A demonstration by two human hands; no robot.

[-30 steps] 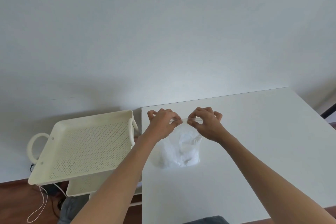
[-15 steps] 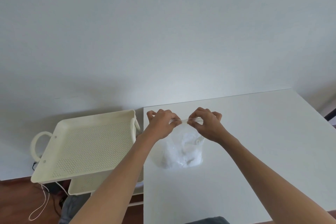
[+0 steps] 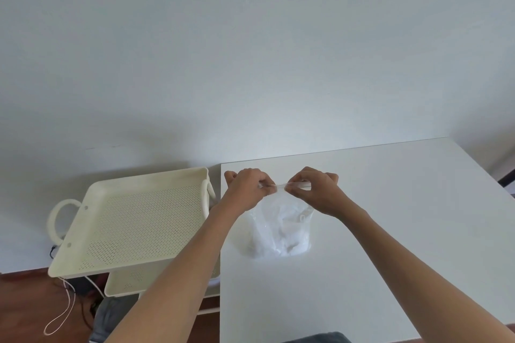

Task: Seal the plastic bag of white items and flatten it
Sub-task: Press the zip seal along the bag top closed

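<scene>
A clear plastic bag [image 3: 278, 231] holding crumpled white items stands upright on the white table [image 3: 390, 231], near its left side. My left hand [image 3: 246, 189] pinches the bag's top strip at its left end. My right hand [image 3: 315, 189] pinches the same strip at its right end. The two hands are close together, with a short stretch of the strip showing between the fingertips. The bag's lower part bulges with the white items and rests on the table.
A cream perforated tray [image 3: 133, 223] with loop handles tops a cart left of the table; a lower shelf [image 3: 131, 281] shows beneath it. White cords [image 3: 64, 312] lie on the brown floor. The wall stands just behind the table's far edge.
Both hands stay pinched on the bag's top strip and sit slightly closer together. The view has shifted a little; the bag stays where it was.
</scene>
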